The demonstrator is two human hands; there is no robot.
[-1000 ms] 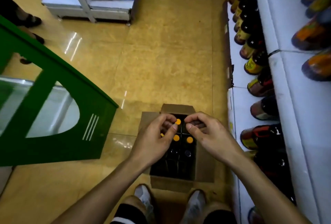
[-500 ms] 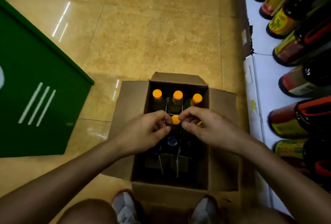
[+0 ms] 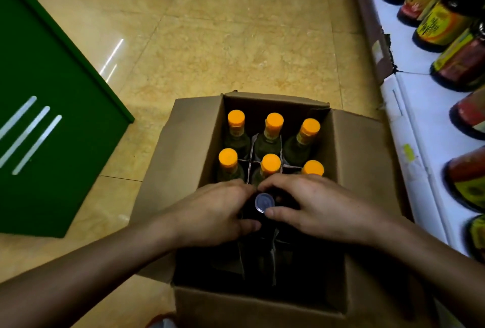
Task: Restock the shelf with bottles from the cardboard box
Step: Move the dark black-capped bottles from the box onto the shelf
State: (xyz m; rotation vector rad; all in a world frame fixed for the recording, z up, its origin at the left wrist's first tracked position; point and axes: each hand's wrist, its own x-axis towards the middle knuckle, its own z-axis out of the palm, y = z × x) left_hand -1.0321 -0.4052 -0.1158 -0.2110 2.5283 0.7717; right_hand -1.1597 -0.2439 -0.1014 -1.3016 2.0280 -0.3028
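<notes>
Box (image 3: 183, 159) interior near side dark, both hands (image 3: 212, 212) (image 3: 317, 207) curled around grey-capped bottle (image 3: 263, 203), grip unclear, orange-capped bottles (image 3: 274, 120) behind, shelf (image 3: 420, 107) rightward.

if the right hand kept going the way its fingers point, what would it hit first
Most likely the left hand: the right hand points leftward across the silver-capped bottle, fingertips nearly meeting. Depth is unclear.

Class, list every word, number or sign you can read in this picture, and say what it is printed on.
No text can be read.
Shelf bottles: labels bear yellow characters, too blurred to read.
Orange-capped bottles in the cardboard box: neck labels too small.
Shelf-edge tags: illegible.
Green panel: three white stripes, no words.
</notes>
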